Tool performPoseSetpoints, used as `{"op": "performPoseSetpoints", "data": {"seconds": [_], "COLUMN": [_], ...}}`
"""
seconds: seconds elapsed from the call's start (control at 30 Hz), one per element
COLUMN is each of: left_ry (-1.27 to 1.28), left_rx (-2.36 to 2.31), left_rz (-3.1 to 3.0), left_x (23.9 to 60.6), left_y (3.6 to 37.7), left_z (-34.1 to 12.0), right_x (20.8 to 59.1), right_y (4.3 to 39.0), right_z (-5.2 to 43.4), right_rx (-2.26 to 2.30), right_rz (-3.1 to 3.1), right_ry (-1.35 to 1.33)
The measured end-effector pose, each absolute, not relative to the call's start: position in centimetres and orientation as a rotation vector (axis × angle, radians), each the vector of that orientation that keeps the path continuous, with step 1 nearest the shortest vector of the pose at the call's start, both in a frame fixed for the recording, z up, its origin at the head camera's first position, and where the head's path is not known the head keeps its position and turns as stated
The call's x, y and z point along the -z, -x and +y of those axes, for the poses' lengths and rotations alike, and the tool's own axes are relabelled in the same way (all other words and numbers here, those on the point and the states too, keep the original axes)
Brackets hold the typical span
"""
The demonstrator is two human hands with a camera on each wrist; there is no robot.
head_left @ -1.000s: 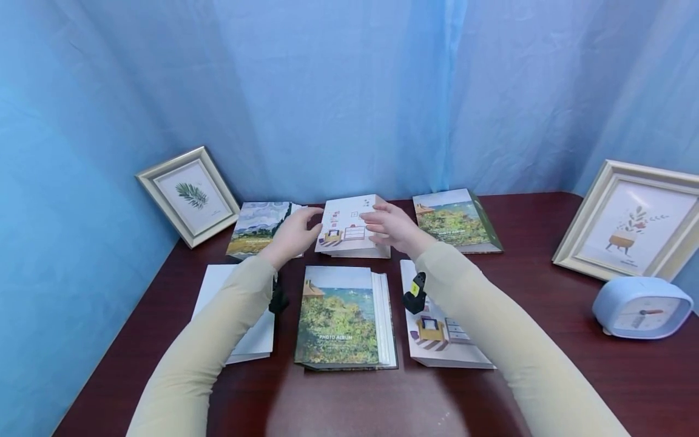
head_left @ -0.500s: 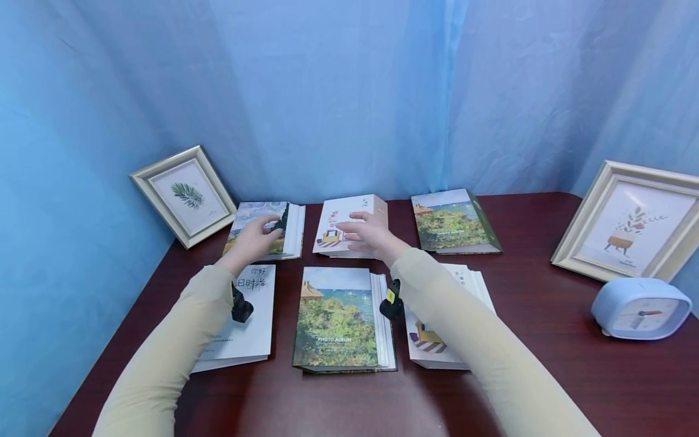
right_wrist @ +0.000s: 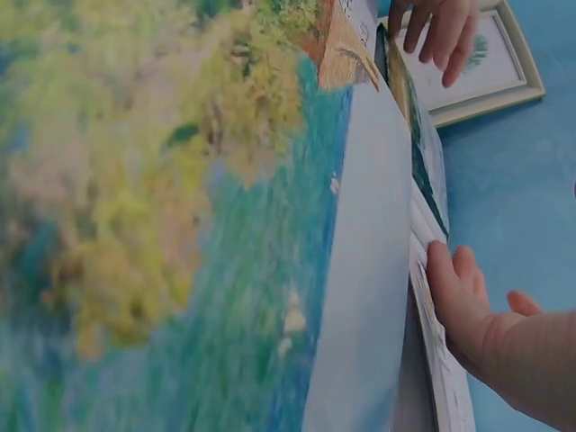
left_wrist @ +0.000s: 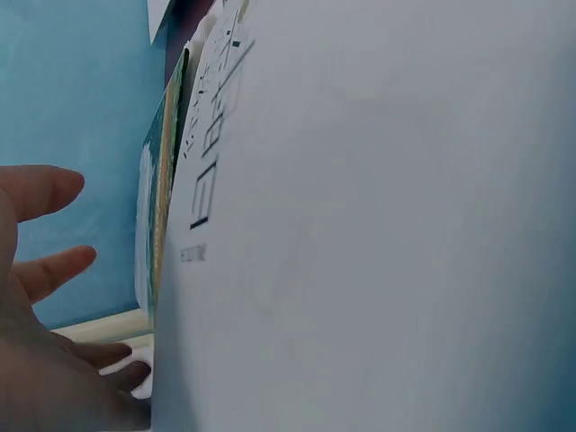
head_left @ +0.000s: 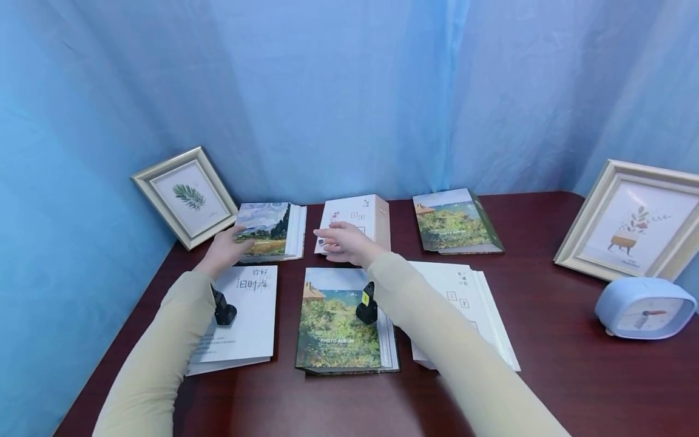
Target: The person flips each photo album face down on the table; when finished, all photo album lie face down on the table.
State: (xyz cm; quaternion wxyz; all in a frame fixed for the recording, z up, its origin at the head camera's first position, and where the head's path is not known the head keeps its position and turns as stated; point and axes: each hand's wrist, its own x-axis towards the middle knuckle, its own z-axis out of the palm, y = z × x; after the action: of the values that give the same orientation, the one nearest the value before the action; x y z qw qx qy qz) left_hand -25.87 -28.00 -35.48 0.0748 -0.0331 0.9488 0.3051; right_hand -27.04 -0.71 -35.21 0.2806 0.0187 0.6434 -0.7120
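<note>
Head view: the left hand (head_left: pixel 225 249) rests with relaxed, straight fingers on the near-left corner of the landscape album (head_left: pixel 267 230) at the back left of the desk (head_left: pixel 546 388); the right hand (head_left: pixel 345 242) lies flat, fingers extended and holding nothing, on the near edge of the white illustrated album (head_left: pixel 354 223) at back centre. Recommended practice – press evenly with the flats of the fingers and slide each album square to its neighbour rather than lifting one corner. Clearance is tight: the leaf picture frame (head_left: pixel 183 195) leans just beside the landscape album, the white text album (head_left: pixel 243 315) and the green photo album (head_left: pixel 338 321) lie directly under the forearms, and the open desk surface is to the right, toward the blue clock (head_left: pixel 644 308). Left wrist view: the white text album's cover (left_wrist: pixel 378 234) fills the frame; the fingers (left_wrist: pixel 45 189) are spread apart, clasping nothing. Right wrist view: the green photo album's cover (right_wrist: pixel 198 225) dominates; the fingers (right_wrist: pixel 454 288) lie straight on page edges – the other hand (right_wrist: pixel 436 27) shows near the frame.
</note>
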Motion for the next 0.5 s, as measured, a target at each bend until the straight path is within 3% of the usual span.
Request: {"op": "performPoseSetpoints", "data": {"seconds": [0.5], "left_ry": [0.113], "left_rx": [-0.761], "left_rz": [2.803], "left_x": [36.7], "left_y": [26.7], "left_z": [-28.5], "right_x": [36.3], "right_y": [26.6], "right_z": [-3.7], "right_rx": [1.823], "right_rz": [1.727], "right_ry": [-0.029]}}
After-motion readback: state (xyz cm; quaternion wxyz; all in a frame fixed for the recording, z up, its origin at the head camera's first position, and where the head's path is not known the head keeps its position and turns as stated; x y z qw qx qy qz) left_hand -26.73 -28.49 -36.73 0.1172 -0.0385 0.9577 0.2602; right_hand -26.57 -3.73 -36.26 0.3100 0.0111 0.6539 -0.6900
